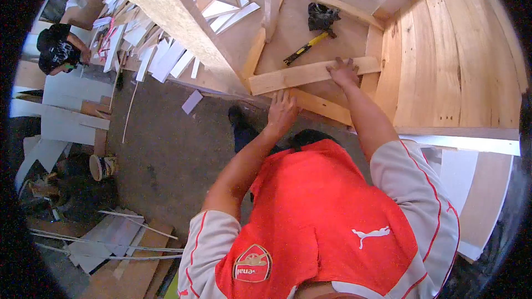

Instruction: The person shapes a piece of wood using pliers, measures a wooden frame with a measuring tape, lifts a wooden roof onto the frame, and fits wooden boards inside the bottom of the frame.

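A pale wooden board (302, 77) lies slantwise across a wooden frame, its right end by the slatted panel. My right hand (344, 73) is over the right part of this board, fingers reaching across its width and gripping it. My left hand (284, 111) rests on the near rail (324, 106) of the frame, fingers stretched toward the board's near edge; its palm side is hidden. Inside the frame, just beyond the board, lies a hammer (307, 47) with a yellow and black handle. A crumpled black plastic bag (322, 16) sits by the hammer's head.
A thick upright post (177, 16) rises at my left. The slatted wooden panel (443, 55) stands on the right. Wood offcuts (166, 58) are heaped beyond the post. Another person (60, 50) bends over at the far left. A bucket (103, 167) and loose strips (122, 249) lie lower left.
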A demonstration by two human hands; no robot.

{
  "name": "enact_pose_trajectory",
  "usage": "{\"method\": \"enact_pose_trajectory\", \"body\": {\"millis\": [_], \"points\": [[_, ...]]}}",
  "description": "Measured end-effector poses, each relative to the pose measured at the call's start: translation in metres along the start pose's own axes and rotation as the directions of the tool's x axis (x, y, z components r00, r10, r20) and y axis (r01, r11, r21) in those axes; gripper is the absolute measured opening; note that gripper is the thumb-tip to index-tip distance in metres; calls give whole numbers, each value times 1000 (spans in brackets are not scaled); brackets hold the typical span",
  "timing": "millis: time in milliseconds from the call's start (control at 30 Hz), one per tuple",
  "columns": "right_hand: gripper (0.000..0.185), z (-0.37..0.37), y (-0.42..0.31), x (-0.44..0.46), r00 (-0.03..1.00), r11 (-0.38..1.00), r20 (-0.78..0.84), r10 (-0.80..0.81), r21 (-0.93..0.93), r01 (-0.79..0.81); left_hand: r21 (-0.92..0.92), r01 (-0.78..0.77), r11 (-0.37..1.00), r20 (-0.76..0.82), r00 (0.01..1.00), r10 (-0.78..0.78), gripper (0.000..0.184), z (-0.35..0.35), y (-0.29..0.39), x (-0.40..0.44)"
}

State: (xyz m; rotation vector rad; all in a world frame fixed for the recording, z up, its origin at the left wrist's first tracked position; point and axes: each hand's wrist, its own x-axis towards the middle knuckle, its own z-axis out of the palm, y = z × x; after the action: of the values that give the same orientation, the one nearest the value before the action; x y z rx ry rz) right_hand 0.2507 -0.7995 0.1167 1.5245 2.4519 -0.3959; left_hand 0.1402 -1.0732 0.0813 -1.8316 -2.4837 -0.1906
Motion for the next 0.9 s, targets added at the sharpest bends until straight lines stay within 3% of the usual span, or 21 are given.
{"method": "enact_pose_trajectory", "body": {"millis": [100, 133, 200, 333, 533, 633, 733, 900], "points": [[74, -12, -9, -10, 996, 988, 68, 64, 138, -73, 6, 127, 992, -195, 973, -123, 69, 10, -17, 13], [74, -10, -8, -6, 999, 997, 44, 14, 73, -17, -6, 179, 984, -252, 952, -175, 71, 11, -27, 18], [75, -4, -2, 2, 996, 995, 2, -84, -61, 84, -19, 217, 976, -188, 958, -217, 75, 18, -47, 26], [77, 9, 6, 11, 998, 995, -26, -52, -85, 49, -32, 231, 972, -47, 971, -233, 76, 17, -65, 33], [78, 19, 2, 19, 997, 995, -45, -60, -77, 57, -29, 207, 978, -84, 974, -209, 67, 14, -74, 41], [75, 17, 4, 19, 999, 997, -25, -27, -66, 26, 93, 192, 977, 7, 981, -194, 59, 13, -79, 51], [73, -8, -10, 3, 1000, 999, -4, 17, -48, -18, 111, 167, 980, -61, 985, -161, 54, 19, -85, 52], [75, -5, -2, 0, 1000, 1000, -7, -25, 14, 26, 19, 163, 986, -59, 985, -162, 52, 36, -93, 56]]}}
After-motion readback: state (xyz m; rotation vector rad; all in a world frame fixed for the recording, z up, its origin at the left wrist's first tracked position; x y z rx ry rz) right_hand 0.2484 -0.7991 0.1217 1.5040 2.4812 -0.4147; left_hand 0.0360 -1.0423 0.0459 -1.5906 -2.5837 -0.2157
